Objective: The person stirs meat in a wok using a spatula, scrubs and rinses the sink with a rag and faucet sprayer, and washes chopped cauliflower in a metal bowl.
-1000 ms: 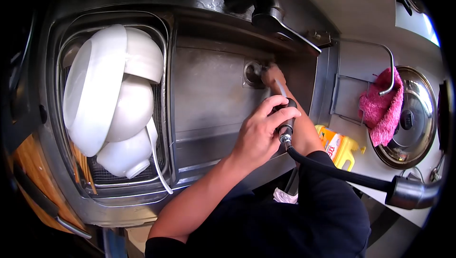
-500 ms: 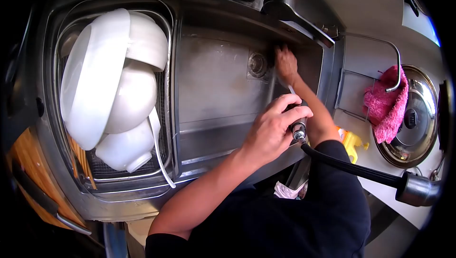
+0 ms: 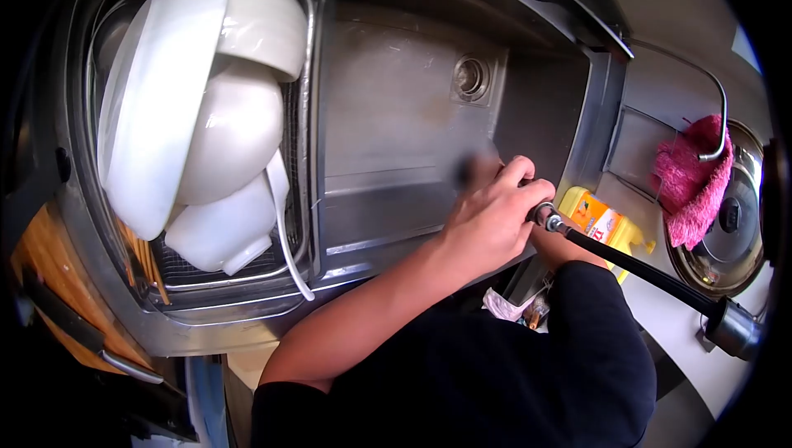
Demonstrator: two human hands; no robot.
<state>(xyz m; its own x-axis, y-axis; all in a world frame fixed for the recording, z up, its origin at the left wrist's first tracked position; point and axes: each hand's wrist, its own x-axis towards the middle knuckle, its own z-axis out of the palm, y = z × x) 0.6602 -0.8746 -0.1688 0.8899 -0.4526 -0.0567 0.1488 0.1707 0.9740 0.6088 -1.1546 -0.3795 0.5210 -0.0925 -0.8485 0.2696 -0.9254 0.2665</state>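
Head view — left hand (image 3: 495, 219) curled round sprayer (image 3: 543, 214) over sink (image 3: 396, 110), white bowls (image 3: 235, 130) alongside; right hand hidden — cannot tell its state.

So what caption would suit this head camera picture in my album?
A left hand grips the end of a black hose at a metal sink, beside piled white bowls.

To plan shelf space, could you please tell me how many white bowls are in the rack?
4: large bowl on the left, upper bowl to its right, middle bowl below that, small bowl lowest in view; others may be hidden.
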